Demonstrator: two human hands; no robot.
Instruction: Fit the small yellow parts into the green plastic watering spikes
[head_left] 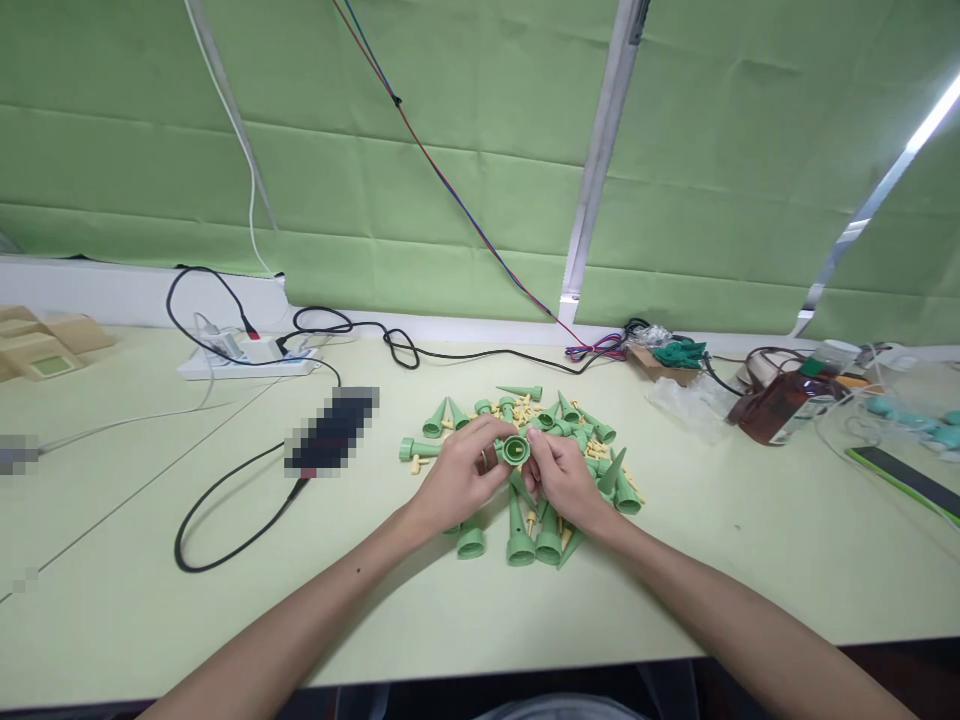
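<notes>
A pile of several green plastic cone spikes mixed with small yellow pegs lies on the pale green table. Both hands meet above the pile's near side. My left hand and my right hand pinch one green cone spike between them, its round open end facing me. Fingers of both hands are curled around it. More cones lie just below my hands.
A white power strip with black cables sits at the back left, a blurred dark device beside it. A brown bottle, plastic bags, a cardboard box with teal parts and a phone lie to the right. Green blinds hang behind.
</notes>
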